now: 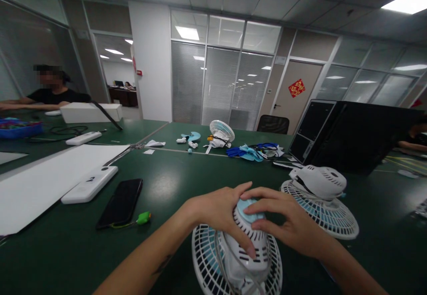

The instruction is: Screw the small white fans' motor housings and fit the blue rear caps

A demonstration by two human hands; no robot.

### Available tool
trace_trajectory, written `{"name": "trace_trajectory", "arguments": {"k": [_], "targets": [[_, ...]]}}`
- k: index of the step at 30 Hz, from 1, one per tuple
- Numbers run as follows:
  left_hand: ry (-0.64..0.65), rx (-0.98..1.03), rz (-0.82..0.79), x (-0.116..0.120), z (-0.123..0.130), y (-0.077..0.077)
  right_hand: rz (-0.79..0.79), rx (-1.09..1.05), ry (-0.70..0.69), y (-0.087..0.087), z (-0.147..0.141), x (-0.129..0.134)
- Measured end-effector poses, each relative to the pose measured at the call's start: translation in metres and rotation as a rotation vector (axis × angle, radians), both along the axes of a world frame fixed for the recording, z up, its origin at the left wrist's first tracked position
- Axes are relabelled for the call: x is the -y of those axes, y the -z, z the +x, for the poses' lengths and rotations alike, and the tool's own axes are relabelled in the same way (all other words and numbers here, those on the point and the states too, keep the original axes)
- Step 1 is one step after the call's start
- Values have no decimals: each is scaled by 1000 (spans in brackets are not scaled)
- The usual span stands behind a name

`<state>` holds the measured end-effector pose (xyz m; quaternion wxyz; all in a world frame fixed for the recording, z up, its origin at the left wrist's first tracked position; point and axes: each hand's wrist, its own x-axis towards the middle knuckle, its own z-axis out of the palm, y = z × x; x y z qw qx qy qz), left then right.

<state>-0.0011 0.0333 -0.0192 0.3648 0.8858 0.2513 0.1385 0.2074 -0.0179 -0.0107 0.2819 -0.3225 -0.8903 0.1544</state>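
A small white fan (pixel 253 264) with a round grille and pale blue blades lies face down on the green table in front of me. My left hand (pixel 222 208) is wrapped round the fan's motor housing, thumb on the near side. The fingertips of my right hand (pixel 288 219) close on the light blue cap (pixel 248 209) at the top of the housing. A cable crosses the grille and housing. To the right, a second white fan (pixel 320 197) also lies grille down, apart from my hands.
To the left are a black phone (pixel 122 204), a green tag (pixel 144 217), a white power bank (pixel 90 184) and a white board (pixel 63 170). Farther back stand another fan (pixel 222 132) and blue gloves (pixel 248 152). A black computer case (pixel 347 130) stands right; a person (pixel 56 86) sits far left.
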Motion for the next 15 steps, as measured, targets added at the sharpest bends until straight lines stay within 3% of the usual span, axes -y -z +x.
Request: {"name": "trace_trajectory", "arguments": {"k": [10,15], "targets": [[-50,-76,-22,1,1,2,-79,-65,-78,0,7,-7],[-30,-78,-37,-1,0,2,-209,-59,-146,2,14,-9]]}}
